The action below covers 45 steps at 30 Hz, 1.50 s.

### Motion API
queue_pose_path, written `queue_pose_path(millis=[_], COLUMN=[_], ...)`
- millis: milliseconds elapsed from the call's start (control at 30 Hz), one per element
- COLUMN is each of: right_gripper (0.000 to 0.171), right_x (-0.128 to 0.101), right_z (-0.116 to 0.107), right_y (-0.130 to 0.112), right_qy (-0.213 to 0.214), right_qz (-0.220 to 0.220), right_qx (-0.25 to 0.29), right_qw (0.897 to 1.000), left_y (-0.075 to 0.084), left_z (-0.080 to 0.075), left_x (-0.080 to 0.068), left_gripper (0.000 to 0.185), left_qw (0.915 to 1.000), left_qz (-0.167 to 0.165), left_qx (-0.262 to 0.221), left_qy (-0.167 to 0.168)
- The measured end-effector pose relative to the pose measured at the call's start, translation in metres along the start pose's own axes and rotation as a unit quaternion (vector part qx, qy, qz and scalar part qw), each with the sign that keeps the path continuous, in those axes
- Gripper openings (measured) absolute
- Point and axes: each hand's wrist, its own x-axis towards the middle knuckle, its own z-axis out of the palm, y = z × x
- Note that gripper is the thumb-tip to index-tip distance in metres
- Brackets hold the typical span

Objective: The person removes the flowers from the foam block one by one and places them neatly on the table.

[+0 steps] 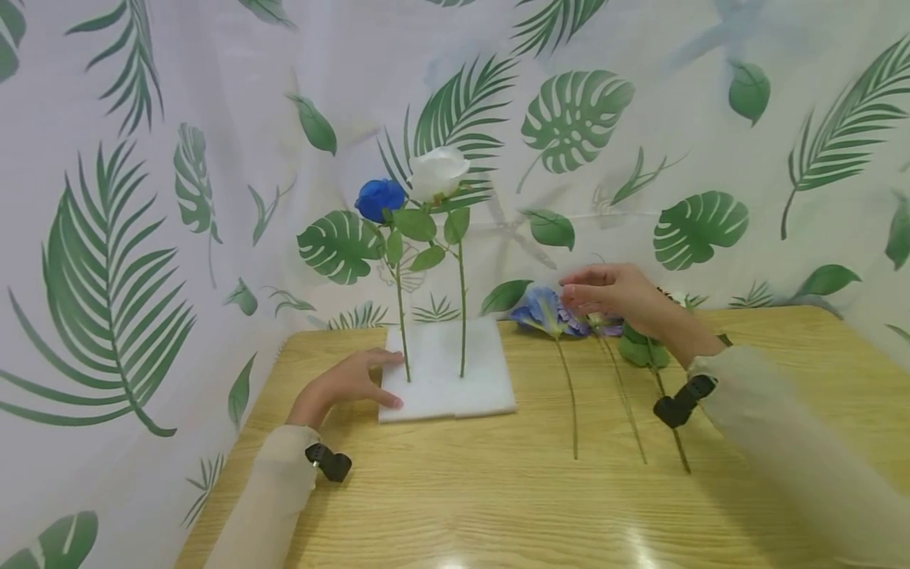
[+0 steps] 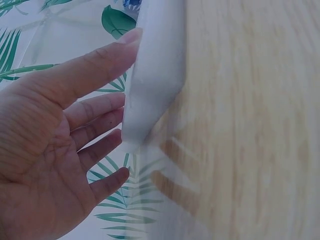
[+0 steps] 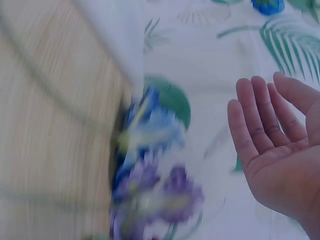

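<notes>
So the left hand (image 1: 347,383) is at the left edge of a flat, squarish white foam slab (image 1: 469,401), grip wide, thumb and fingers spread apart, with the thumb tip touching the edge. The right hand (image 1: 620,295) has nothing in it: grip's wide there too, palm bare, fingers loosely stretched, hanging near the flower heads on the right. Closest to it there's a ruffled light-blue flower (image 1: 542,312), then a ruffled purple flower (image 1: 606,325), plus a dark-stemmed flower with round green leaves (image 1: 643,352), its bloom partly hidden behind the arm. All three lie with their stems pointing back toward the person. Over on the slab, well apart from that bunch, two stems stand upright: a deep-blue rose (image 1: 380,200) on the left and a taller, full white rose (image 1: 439,174) beside it, both leafy. Everything's on a light wood-grain tabletop (image 1: 455,490), with a white cloth (image 1: 242,103) printed with green leaves hanging behind. Each wrist wears a small black camera by a cream sleeve (image 1: 259,502).
</notes>
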Motion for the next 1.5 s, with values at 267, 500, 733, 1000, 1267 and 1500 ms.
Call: queue_pose_path(millis=[267,500,733,1000,1267,1500], right_gripper=[0.029,0.039,0.041,0.041,0.041,0.037], right_x=[0.027,0.04,0.049,0.057,0.059,0.059], right_z=[0.047,0.082,0.102,0.116,0.124,0.128], right_y=[-0.022,-0.034,-0.039,-0.038,-0.04,-0.042], right_qy=[-0.019,-0.022,-0.026,-0.025,-0.028,-0.026], right_qz=[-0.039,-0.037,-0.026,-0.012,-0.003,-0.006], right_qx=[0.046,0.063,0.072,0.075,0.084,0.075], right_qw=[0.998,0.997,0.997,0.997,0.996,0.997], left_y=[0.001,0.001,0.001,0.001,0.002,0.002], left_z=[-0.001,-0.001,0.0,0.0,-0.001,-0.001], left_x=[0.001,0.001,0.001,0.001,0.001,0.0], left_gripper=[0.087,0.087,0.086,0.086,0.086,0.086], left_qw=[1.0,1.0,0.9998,0.9999,1.0,1.0], left_qz=[0.006,-0.003,-0.007,-0.002,-0.001,0.005], left_qx=[-0.006,-0.009,-0.016,-0.015,-0.006,-0.002], left_qy=[-0.003,-0.001,0.001,0.0,0.0,0.0])
